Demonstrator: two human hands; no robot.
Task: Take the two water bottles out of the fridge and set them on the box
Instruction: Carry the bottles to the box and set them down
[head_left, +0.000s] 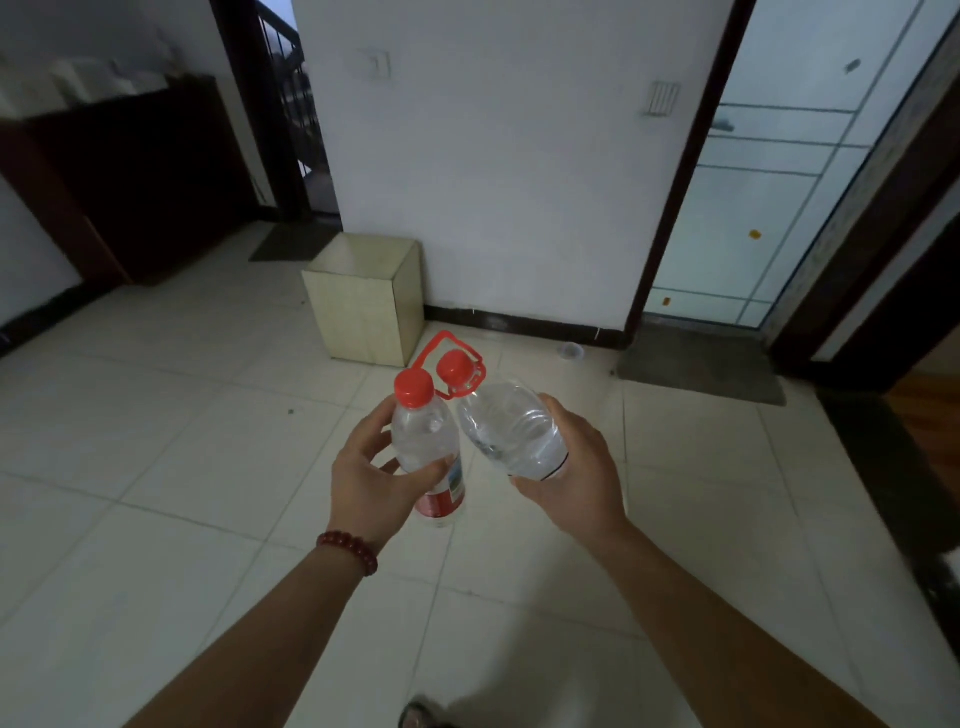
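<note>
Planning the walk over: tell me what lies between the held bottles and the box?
Only bare tiled floor in the head view; the box stands past both bottles.

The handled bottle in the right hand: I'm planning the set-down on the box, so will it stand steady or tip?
The handled bottle looks nearly full of water, so probably heavy and stable upright. Its clear plastic wall likely flexes under the right hand. Its round body would likely roll if laid down on the box.

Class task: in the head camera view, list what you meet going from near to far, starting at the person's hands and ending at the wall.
Left hand and right hand → the two water bottles they hold → bare tiled floor → beige box → white wall.
</note>
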